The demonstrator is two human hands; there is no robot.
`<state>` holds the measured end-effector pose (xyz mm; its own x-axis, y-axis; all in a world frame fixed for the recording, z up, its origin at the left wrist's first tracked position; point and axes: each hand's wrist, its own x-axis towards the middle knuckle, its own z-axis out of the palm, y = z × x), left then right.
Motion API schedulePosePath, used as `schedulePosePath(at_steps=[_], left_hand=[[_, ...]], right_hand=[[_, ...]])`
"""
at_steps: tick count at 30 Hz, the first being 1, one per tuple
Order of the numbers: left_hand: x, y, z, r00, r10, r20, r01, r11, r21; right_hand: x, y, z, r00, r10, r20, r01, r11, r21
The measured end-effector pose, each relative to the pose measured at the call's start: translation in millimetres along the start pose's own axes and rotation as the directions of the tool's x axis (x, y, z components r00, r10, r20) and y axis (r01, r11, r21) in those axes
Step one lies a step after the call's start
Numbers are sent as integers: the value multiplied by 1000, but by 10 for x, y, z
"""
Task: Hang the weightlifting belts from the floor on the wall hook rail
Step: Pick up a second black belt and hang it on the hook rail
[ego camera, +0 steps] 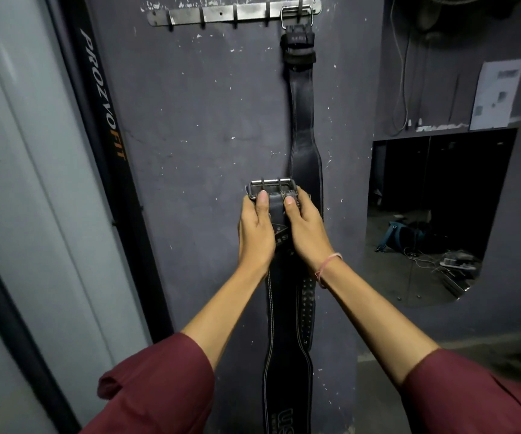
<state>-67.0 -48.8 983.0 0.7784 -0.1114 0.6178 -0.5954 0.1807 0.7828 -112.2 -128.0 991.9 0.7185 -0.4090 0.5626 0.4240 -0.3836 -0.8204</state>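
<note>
Head view, looking down two bare forearms in rolled maroon sleeves: both hands grip one black leather belt (287, 324) just under its buckle (271, 188), a shiny steel frame with two prongs. The left hand (256, 233) and right hand (306, 230) clasp the strap from either side, thumbs pressed on its front, holding it upright against the scuffed grey wall (190, 120). White stitching edges the leather; its lower end is cut off by the frame's bottom (part of a printed logo shows there). A second belt (304, 145) already hangs by its buckle from the metal hook rail (221, 12) above, on the rightmost hook. I count five hooks, two belts. Right of the wall, a dim opening (434, 214) shows floor clutter that is hard to make out.
</note>
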Motion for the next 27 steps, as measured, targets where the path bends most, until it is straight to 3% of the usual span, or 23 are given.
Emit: schedulePosePath(at_steps=[6,12,15,19,24,27], left_hand=[[0,19,-96,998,-51,-29,51,998,-30],[-27,74,-216,998,6,-64,-5,1000,11],[-20,83,-241,990,18,-141,-12,999,46],[91,-15,-318,958,31,-284,20,984,175],[149,23,-349,989,8,-150,-12,1000,-27],[306,10,-290,988,8,-153,-9,1000,-10]], right_hand=[[-132,-15,121,993,-98,-59,94,994,-61],[-169,15,327,953,-171,-248,128,975,-181],[-154,-1,450,927,-135,-351,81,983,-164],[-150,-71,567,920,-113,-375,45,981,-187],[-30,-23,601,930,-66,-361,-9,979,-202],[136,-61,578,918,-134,-373,59,977,-205]])
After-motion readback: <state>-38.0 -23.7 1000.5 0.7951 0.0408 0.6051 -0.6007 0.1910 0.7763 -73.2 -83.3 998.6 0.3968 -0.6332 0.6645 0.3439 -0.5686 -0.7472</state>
